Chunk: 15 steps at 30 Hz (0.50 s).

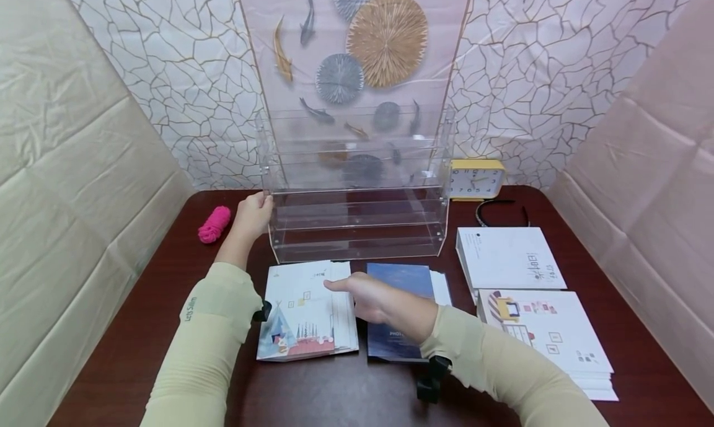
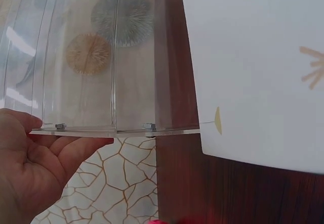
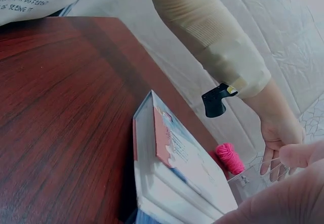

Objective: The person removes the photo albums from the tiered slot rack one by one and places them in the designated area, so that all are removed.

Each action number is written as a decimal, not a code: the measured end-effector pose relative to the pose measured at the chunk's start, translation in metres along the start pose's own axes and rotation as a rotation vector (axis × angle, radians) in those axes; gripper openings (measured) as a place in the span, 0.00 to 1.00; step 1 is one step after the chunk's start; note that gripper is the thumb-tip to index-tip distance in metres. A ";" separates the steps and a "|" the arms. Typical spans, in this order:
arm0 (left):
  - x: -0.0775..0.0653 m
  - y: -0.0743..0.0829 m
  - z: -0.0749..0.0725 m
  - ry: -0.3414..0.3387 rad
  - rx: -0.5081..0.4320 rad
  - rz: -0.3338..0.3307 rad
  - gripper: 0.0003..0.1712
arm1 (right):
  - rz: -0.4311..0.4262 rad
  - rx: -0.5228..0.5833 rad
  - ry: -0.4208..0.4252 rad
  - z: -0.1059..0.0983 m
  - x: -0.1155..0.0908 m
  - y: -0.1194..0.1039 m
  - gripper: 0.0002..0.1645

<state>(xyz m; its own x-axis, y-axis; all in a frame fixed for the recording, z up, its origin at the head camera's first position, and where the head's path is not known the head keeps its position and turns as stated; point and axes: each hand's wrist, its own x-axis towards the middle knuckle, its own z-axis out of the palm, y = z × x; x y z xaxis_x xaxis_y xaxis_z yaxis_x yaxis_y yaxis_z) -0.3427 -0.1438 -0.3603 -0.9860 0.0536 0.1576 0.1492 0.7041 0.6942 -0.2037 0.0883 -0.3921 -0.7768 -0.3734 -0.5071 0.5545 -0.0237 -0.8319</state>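
A clear acrylic rack (image 1: 357, 222) with several tiers stands at the back of the table. My left hand (image 1: 253, 213) grips its left side panel; in the left wrist view the thumb lies inside the panel and the fingers outside. My right hand (image 1: 370, 298) is over the gap between a white illustrated book stack (image 1: 301, 303) and a dark blue photo album (image 1: 396, 284). Its thumb points left over the stack's right part, and the other fingers are mostly hidden. Nothing shows in its grasp. In the right wrist view, the white books (image 3: 187, 158) lie beside this hand.
Pink yarn (image 1: 214, 224) lies left of the rack. On the right are a yellow clock (image 1: 476, 179), a black headband (image 1: 481, 213), a white book (image 1: 510, 256) and another illustrated book stack (image 1: 549, 331). Patterned cloth (image 1: 530, 74) hangs behind the dark red table (image 1: 167, 328).
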 end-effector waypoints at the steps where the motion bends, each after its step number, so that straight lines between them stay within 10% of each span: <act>1: 0.000 0.000 0.000 0.004 0.007 0.005 0.20 | 0.003 -0.010 -0.003 0.000 -0.001 0.001 0.37; 15: -0.004 0.003 0.004 0.039 -0.012 -0.025 0.22 | 0.007 -0.177 0.043 -0.009 -0.006 0.008 0.51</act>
<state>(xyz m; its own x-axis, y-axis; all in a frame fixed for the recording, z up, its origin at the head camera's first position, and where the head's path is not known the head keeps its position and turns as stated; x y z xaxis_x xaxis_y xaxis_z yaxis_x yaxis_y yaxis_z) -0.3388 -0.1395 -0.3614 -0.9859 0.0077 0.1672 0.1253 0.6962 0.7068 -0.1971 0.0987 -0.3977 -0.7871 -0.3329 -0.5193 0.5021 0.1435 -0.8528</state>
